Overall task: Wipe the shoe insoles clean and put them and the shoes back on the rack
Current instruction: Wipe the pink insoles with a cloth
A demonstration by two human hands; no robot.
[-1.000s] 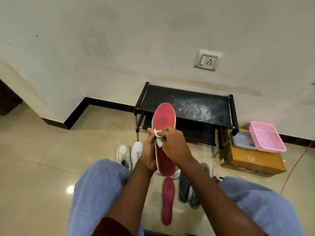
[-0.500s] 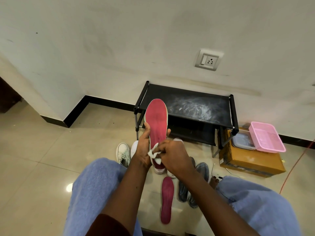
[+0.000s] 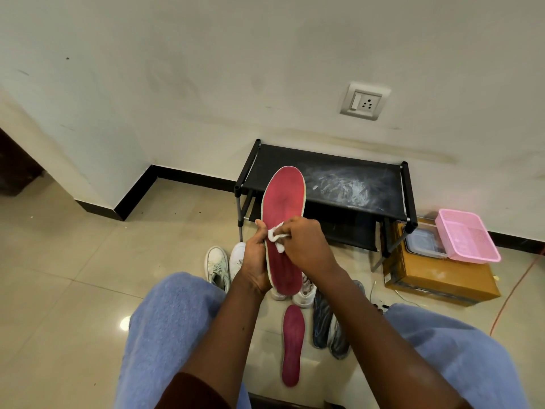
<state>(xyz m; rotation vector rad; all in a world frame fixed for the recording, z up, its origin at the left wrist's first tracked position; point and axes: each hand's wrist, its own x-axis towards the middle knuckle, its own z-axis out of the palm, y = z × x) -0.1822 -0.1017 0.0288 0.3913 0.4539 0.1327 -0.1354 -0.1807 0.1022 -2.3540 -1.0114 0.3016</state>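
My left hand (image 3: 256,261) grips a red insole (image 3: 283,199) by its left edge and holds it upright, toe pointing up in front of the rack. My right hand (image 3: 306,246) presses a small white wipe (image 3: 275,236) against the middle of that insole. A second red insole (image 3: 292,343) lies flat on the floor between my knees. The black two-shelf shoe rack (image 3: 333,169) stands against the wall, its top shelf smeared with white dust. White shoes (image 3: 218,265) sit on the floor to the left, and another white pair (image 3: 305,292) is partly hidden behind the held insole.
Two dark grey insoles (image 3: 327,329) lie on the floor right of the red one. A cardboard box (image 3: 436,278) carries a clear container and a pink basket (image 3: 466,234) beside the rack. An orange cable (image 3: 519,290) runs along the floor at right. My blue-trousered knees frame the bottom.
The insole dropped lower and then rose again, shifting slightly right. My right hand slid the wipe down toward the heel and back up to the insole's middle.
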